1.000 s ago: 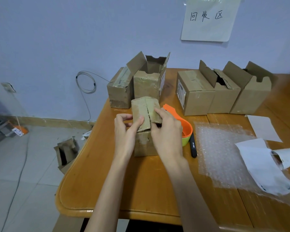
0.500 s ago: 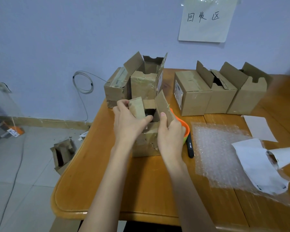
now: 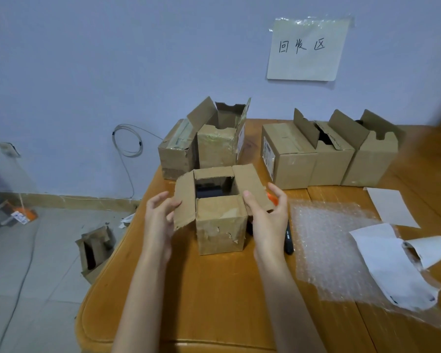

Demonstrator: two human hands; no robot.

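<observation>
Sitting mid-bench [image 3: 214, 301]: small cardboard box [image 3: 220, 225], top flaps folded out, something dark inside [image 3: 209, 192], can't tell what. Right hand [image 3: 267, 217] pinches the right flap [image 3: 250, 184], thumb on top, fingers behind. Left hand [image 3: 161, 220] loose and uncurled, gripping nothing, thumb at the left flap [image 3: 185, 202] edge. Black pen [image 3: 288, 240] and bubble wrap [image 3: 329, 238] just right of the box.
</observation>
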